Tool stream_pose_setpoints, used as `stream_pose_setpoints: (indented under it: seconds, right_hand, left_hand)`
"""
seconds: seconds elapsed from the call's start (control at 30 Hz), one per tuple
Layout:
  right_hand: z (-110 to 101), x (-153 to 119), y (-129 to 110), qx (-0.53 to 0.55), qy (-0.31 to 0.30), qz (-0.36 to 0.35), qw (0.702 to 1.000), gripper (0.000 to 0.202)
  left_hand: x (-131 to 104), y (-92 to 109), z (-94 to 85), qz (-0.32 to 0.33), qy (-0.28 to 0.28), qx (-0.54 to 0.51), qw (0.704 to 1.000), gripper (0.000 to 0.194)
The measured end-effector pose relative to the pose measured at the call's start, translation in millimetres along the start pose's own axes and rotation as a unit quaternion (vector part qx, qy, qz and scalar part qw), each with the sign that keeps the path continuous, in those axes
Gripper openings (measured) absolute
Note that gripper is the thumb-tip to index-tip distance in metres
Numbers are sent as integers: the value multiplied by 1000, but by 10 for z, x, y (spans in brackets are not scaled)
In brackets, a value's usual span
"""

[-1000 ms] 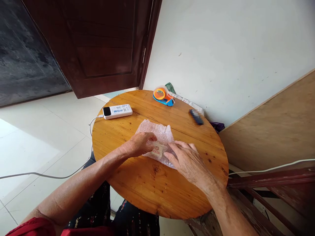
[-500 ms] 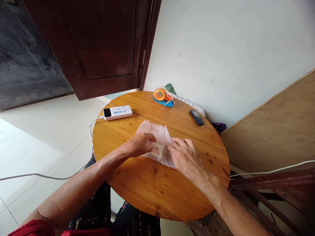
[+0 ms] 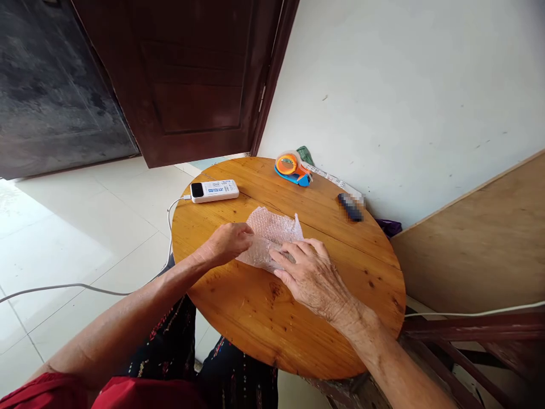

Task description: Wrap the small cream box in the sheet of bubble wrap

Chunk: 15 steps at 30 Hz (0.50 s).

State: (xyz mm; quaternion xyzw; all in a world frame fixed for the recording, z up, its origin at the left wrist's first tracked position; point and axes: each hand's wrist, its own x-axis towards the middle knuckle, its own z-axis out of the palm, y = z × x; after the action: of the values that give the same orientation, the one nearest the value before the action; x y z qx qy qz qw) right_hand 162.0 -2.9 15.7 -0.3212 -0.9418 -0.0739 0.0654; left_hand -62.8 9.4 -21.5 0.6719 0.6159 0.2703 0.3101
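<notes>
A sheet of bubble wrap (image 3: 275, 224) lies on the round wooden table (image 3: 272, 324), with a fold over a small pale object that barely shows through. At the wrap's left edge, my left hand (image 3: 232, 241) has its fingers pinched together on the film. My right hand (image 3: 309, 272) rests on the right part of the wrap, fingers spread and palm down, covering part of the small object.
A white power bank (image 3: 215, 191) with a cable is at the table's back left. An orange and blue tape dispenser (image 3: 293, 168) stands at the back. A dark, partly pixelated item (image 3: 350, 208) lies at the back right, near the wall.
My left hand has moved left, drawing the film over the small object, whose red print no longer shows. My right hand has shifted onto the wrap. The view has turned slightly.
</notes>
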Motion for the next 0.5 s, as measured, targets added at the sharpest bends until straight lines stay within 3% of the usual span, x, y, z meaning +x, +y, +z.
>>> stream_pose_setpoints:
  seconds: [0.17,0.27,0.37,0.5]
  right_hand:
    - [-25,55,-19,-43,-20,-6,999,31]
    - [-50,116,-37,-76,-39,-16,996,28]
    - [-71,187,-51,-101,-65,-20,993,19]
    - [-76,245,-54,-111,-84,-21,990,15]
  left_hand:
    - [-57,-141,-124,-31,45,66,996,31]
    - [-19,-102,-182,-58,3,68,996,42]
    - [40,-35,-206,-66,-53,68,994,37]
    - [94,24,-164,-153,-120,-30,980,37]
